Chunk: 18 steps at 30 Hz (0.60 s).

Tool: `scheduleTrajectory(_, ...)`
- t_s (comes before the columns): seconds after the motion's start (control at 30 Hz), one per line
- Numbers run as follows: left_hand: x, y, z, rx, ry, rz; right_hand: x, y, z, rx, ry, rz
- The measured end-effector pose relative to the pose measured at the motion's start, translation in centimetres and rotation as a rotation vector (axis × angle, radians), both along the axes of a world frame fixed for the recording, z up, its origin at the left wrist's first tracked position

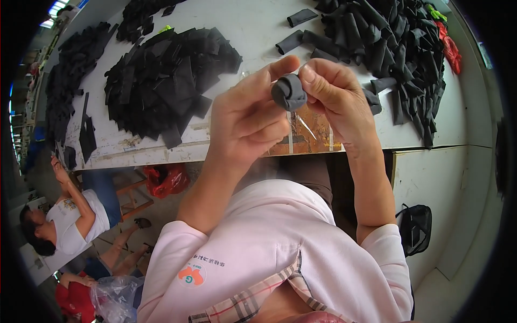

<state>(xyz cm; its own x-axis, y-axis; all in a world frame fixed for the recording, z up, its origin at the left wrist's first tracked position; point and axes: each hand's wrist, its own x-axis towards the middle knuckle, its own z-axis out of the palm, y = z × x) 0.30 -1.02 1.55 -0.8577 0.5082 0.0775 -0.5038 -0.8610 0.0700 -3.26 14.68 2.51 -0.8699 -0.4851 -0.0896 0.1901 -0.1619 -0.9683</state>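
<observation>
A small dark grey fabric piece [289,94], folded over into a rounded tube-like shape, is held up in front of me above the table's near edge. My right hand [342,97] pinches its right side between thumb and fingers. My left hand [247,110] is curled against its left side, with the fingertips partly hidden behind the cloth. Left of my hands lies a large heap of flat black fabric pieces [167,81]. To the right, a pile of tube-shaped black pieces [396,59] spreads toward the table's edge.
The white table [237,16] has a worn brown patch [318,129] below my hands. More black pieces [81,70] lie far left. A red plastic bag [449,48] is at the right; another red bag [164,180] hangs below the table. A co-worker [75,215] sits at left. A black bag [414,229] is at right.
</observation>
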Motion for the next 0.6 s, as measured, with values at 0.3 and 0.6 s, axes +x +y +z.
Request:
scheduleTrajectory(0.3,-0.9,0.0,-4.0,-0.033,-0.321,0.030,-0.7,-0.3,-4.9,-0.105,-0.183,0.053)
scheduleTrajectory(0.6,0.9,-0.1,-5.9,-0.607,-0.101,0.171,-0.3,0.3,-8.6,-0.161,-0.375,0.067)
